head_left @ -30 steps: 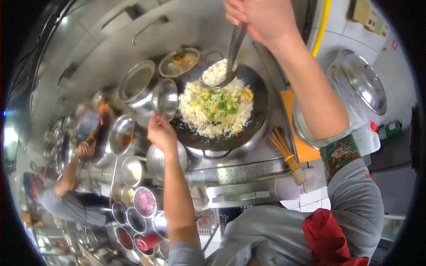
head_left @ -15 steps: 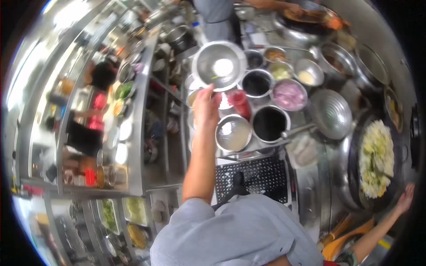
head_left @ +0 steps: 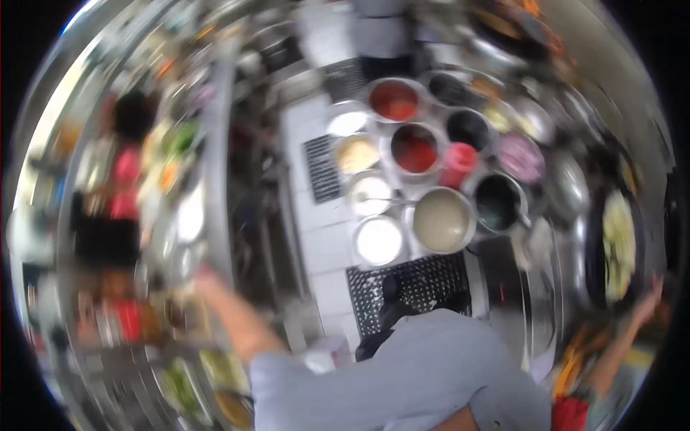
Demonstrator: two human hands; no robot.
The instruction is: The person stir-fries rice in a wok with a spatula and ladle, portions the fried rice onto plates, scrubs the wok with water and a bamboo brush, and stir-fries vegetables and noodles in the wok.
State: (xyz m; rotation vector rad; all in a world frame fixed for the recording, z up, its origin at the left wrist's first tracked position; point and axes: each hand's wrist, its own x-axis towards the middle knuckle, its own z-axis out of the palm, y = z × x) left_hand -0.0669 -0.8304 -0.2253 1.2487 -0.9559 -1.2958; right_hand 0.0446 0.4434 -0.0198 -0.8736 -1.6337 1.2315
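Note:
My left arm reaches out to the left. At its end, my left hand (head_left: 206, 279) is a blur by the edge of the steel counter (head_left: 221, 165). Its fingers are smeared by motion, and whether they hold anything cannot be made out. Pale, shiny dishes (head_left: 190, 215) lie on the counter just beyond it. My right hand is out of view; only a patch of skin shows at the bottom edge, below my grey shirt.
Several pots stand ahead, among them a pot of pale liquid (head_left: 441, 221), a pot of dark liquid (head_left: 496, 202) and a pot of red sauce (head_left: 394, 100). Another person's hand (head_left: 650, 298) is beside a wok of pale food (head_left: 618, 244). A person in grey stands ahead.
My left hand has swung from the pots to the left counter. The steel bowl it had at its fingertips no longer shows over the pots, where red contents are now visible. My view has shifted.

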